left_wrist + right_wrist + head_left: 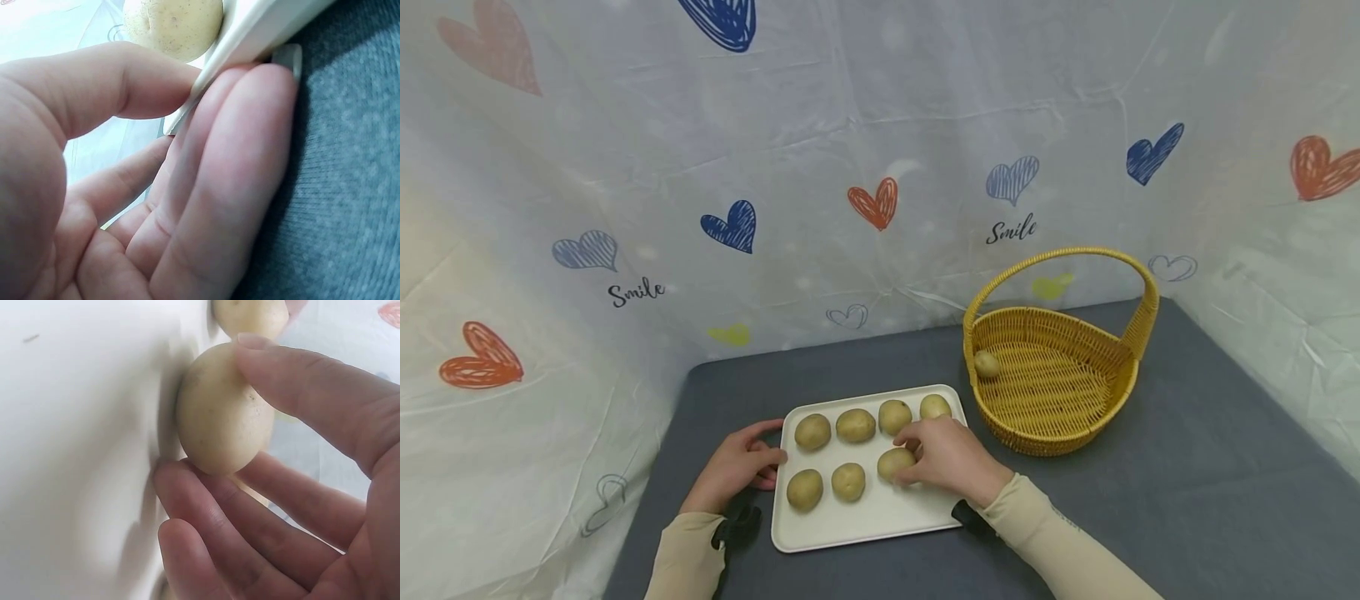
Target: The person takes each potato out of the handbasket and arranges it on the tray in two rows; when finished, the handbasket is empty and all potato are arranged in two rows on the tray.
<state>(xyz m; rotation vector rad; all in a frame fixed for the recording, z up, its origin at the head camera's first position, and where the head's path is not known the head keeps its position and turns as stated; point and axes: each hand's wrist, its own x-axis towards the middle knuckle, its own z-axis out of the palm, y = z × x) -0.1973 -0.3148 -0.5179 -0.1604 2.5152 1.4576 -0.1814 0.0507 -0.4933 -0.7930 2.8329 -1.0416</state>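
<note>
A white tray [865,533] lies on the cloth-covered table with several potatoes in two rows. My left hand [739,463] pinches the tray's left rim, thumb above and fingers beneath, as the left wrist view shows. Over the near row, my right hand [951,458] has its thumb and fingers round the rightmost potato [225,409], which sits on or very close to the tray surface. Beside that hand lies the far-right potato [935,406]. To its left are the middle near potato [848,482] and the left near potato [805,490].
Right of the tray stands a yellow wicker basket [1052,446] with a tall arched handle [1060,254]. One potato [987,364] rests against its inner left side. Behind the grey tablecloth [1195,467] hangs a white curtain [805,142] printed with hearts.
</note>
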